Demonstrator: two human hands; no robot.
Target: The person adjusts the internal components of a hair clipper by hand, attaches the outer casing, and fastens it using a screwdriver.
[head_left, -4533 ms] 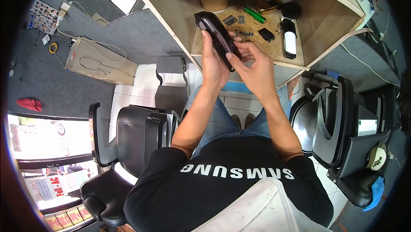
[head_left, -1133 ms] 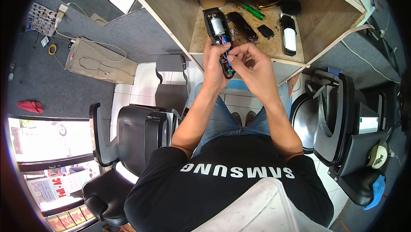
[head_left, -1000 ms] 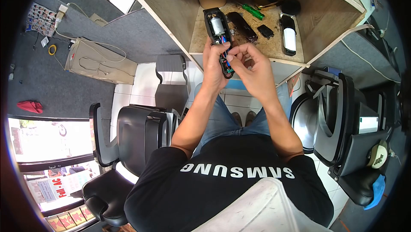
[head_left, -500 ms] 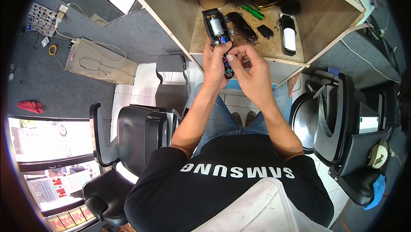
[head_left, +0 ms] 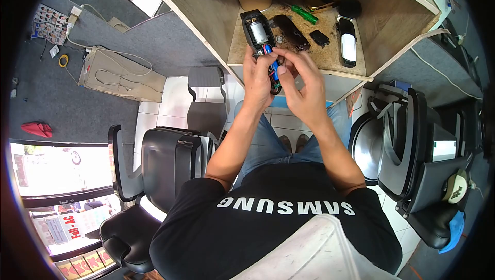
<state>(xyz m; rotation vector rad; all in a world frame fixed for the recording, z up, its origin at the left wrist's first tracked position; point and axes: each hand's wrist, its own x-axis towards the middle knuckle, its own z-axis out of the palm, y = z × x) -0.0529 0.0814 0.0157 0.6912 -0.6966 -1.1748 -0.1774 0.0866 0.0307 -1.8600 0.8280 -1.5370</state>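
A barber's shop, by the look of it: a padded black chair [head_left: 167,158] with armrests at left, a grey footrest [head_left: 205,77] near it, another armchair [head_left: 410,156] at right, and an opened hair clipper [head_left: 259,32] at upper centre.

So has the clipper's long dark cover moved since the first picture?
Yes, the cover has gone rightward, off the clipper and onto the wooden shelf, where it lies left of the small black part.

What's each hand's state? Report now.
Left hand: closed, holding the opened black elongated clipper casing.
Right hand: fingers at the blue cylinder inside; firm grip cannot be told.
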